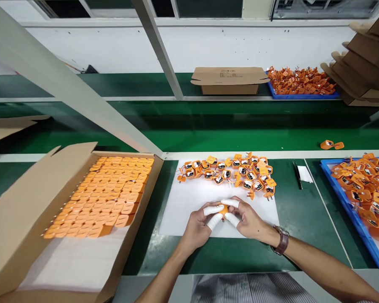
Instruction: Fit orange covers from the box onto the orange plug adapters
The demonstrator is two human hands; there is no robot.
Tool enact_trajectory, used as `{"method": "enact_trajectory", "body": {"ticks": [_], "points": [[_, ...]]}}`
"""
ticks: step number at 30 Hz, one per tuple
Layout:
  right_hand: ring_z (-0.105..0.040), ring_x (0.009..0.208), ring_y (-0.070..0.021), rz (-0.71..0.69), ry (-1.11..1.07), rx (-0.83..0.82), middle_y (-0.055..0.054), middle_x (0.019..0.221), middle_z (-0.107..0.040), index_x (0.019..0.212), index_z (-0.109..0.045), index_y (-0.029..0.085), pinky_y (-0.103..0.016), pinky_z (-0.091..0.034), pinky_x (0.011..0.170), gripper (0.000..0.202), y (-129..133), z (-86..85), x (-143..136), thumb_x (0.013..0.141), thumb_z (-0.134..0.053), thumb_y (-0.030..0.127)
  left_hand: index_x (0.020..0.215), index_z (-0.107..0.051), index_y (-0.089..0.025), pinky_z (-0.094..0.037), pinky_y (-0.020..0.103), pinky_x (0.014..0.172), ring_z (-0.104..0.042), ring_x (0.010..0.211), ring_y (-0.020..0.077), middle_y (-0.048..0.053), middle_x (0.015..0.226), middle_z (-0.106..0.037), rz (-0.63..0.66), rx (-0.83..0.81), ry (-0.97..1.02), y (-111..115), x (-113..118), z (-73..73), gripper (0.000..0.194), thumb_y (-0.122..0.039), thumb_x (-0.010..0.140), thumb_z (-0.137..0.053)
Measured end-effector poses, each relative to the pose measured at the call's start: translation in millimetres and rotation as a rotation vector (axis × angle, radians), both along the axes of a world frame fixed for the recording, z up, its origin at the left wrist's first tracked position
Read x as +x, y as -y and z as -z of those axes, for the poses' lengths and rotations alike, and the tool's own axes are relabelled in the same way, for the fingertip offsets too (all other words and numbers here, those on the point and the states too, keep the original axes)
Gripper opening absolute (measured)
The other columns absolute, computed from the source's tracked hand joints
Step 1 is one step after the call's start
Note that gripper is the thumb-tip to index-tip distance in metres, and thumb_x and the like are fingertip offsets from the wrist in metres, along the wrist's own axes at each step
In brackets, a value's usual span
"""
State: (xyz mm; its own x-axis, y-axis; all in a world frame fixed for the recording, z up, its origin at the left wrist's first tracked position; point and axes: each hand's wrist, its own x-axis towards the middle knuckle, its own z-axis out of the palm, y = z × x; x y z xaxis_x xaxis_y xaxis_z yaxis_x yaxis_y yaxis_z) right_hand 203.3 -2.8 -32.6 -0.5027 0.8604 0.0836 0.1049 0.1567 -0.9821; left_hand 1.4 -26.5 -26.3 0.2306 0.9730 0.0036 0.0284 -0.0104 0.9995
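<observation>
Toward the white sheet's [183, 212] near edge, left hand [199, 224] and right hand [249, 218] pinch one orange piece [223, 210], fingers [214, 221] nearly closed around it. Similar pieces [226, 174] crowd the far edge.

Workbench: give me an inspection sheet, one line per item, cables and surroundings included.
Surface: green bench, white sheet on it.
Job's things: one held orange piece; loose pieces beyond it; rows in the open carton.
Clutter: black pen beside a white slip.
Hands: left hand and right hand, wearing white finger covers, both gripping the piece.
Cables: nothing seen across the bench.
Surroundings: blue tray rightward; stacked cartons behind.
</observation>
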Motion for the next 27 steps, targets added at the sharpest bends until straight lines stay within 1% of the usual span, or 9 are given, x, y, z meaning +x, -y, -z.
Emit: {"method": "enact_trajectory", "body": {"ticks": [3, 7, 11, 15, 19, 21, 24, 26, 27], "points": [[-0.052, 0.078, -0.0142, -0.003, -0.009, 0.02, -0.002, 0.095, -0.05, 0.131, -0.056, 0.024, -0.029, -0.051, 0.072, 0.035, -0.6, -2.1, -0.3, 0.096, -0.056, 0.022, 0.116, -0.074, -0.024, -0.054, 0.045, 0.107, -0.064, 0.125, 0.0284, 0.01, 0.133, -0.068, -0.007, -0.006, 0.006, 0.1, 0.8, 0.3, 0.025, -0.03, 0.093, -0.067], [-0.054, 0.08, -0.015, 0.002, -0.037, 0.036, -0.004, 0.099, -0.052, 0.136, -0.053, 0.025, -0.031, -0.053, 0.073, 0.039, -1.0, -2.1, -1.0, 0.097, -0.057, 0.026, 0.116, -0.073, -0.024, -0.057, 0.044, 0.103, -0.066, 0.121, 0.0279, 0.009, 0.129, -0.07, -0.029, -0.033, 0.029, 0.4, 3.6, -2.0, 0.027, -0.033, 0.091, -0.069], [-0.059, 0.081, -0.0155, 0.028, -0.076, 0.034, -0.004, 0.098, -0.056, 0.138, -0.052, 0.025, -0.032, -0.054, 0.073, 0.039, -1.1, -1.7, -1.0, 0.099, -0.056, 0.03, 0.117, -0.072, -0.023, -0.056, 0.044, 0.105, -0.07, 0.114, 0.0271, 0.008, 0.12, -0.075, -0.102, -0.047, 0.004, 0.8, 3.8, -3.9, 0.034, -0.038, 0.087, -0.073], [-0.064, 0.078, -0.0145, 0.046, -0.139, 0.014, -0.004, 0.099, -0.057, 0.135, -0.054, 0.026, -0.033, -0.056, 0.075, 0.035, -0.9, -1.9, 0.2, 0.1, -0.055, 0.031, 0.12, -0.071, -0.022, -0.057, 0.042, 0.1, -0.072, 0.103, 0.0246, 0.008, 0.113, -0.075, -0.149, -0.041, -0.148, -0.2, -4.9, -8.8, 0.036, -0.04, 0.089, -0.068], [-0.063, 0.077, -0.0138, 0.045, -0.105, 0.058, -0.006, 0.105, -0.058, 0.134, -0.054, 0.026, -0.031, -0.054, 0.071, 0.033, -0.4, -2.8, 0.9, 0.101, -0.053, 0.031, 0.119, -0.071, -0.022, -0.06, 0.038, 0.09, -0.073, 0.092, 0.0221, 0.008, 0.11, -0.075, -0.097, -0.026, -0.314, -3.3, -13.5, -17.4, 0.034, -0.038, 0.09, -0.066], [-0.062, 0.077, -0.0139, 0.049, -0.089, 0.081, -0.007, 0.107, -0.057, 0.132, -0.055, 0.025, -0.031, -0.054, 0.07, 0.032, -0.2, -4.5, 0.8, 0.101, -0.053, 0.03, 0.118, -0.072, -0.023, -0.06, 0.039, 0.09, -0.072, 0.097, 0.023, 0.009, 0.116, -0.074, -0.075, 0.013, -0.35, -6.4, -15.3, -20.2, 0.03, -0.035, 0.091, -0.065], [-0.061, 0.076, -0.0136, 0.058, -0.068, 0.083, -0.006, 0.106, -0.057, 0.131, -0.055, 0.025, -0.031, -0.053, 0.07, 0.031, 0.0, -7.8, 0.8, 0.1, -0.053, 0.029, 0.115, -0.074, -0.025, -0.056, 0.041, 0.097, -0.066, 0.113, 0.0257, 0.009, 0.121, -0.072, -0.105, 0.129, -0.421, -13.1, -17.3, -19.4, 0.026, -0.028, 0.091, -0.063], [-0.061, 0.076, -0.0136, 0.061, -0.05, 0.072, -0.006, 0.104, -0.058, 0.13, -0.056, 0.024, -0.03, -0.053, 0.069, 0.031, -0.1, -9.0, 1.0, 0.1, -0.054, 0.029, 0.114, -0.074, -0.025, -0.056, 0.04, 0.096, -0.065, 0.114, 0.026, 0.009, 0.12, -0.071, -0.135, 0.155, -0.453, -18.1, -19.0, -15.8, 0.027, -0.026, 0.091, -0.062], [-0.06, 0.076, -0.0137, 0.062, -0.046, 0.066, -0.006, 0.103, -0.058, 0.13, -0.056, 0.024, -0.03, -0.053, 0.069, 0.031, -0.2, -9.1, 1.1, 0.099, -0.054, 0.029, 0.115, -0.074, -0.025, -0.057, 0.039, 0.093, -0.067, 0.112, 0.0256, 0.009, 0.12, -0.071, -0.145, 0.137, -0.45, -20.2, -19.9, -13.7, 0.027, -0.026, 0.091, -0.061]]}}
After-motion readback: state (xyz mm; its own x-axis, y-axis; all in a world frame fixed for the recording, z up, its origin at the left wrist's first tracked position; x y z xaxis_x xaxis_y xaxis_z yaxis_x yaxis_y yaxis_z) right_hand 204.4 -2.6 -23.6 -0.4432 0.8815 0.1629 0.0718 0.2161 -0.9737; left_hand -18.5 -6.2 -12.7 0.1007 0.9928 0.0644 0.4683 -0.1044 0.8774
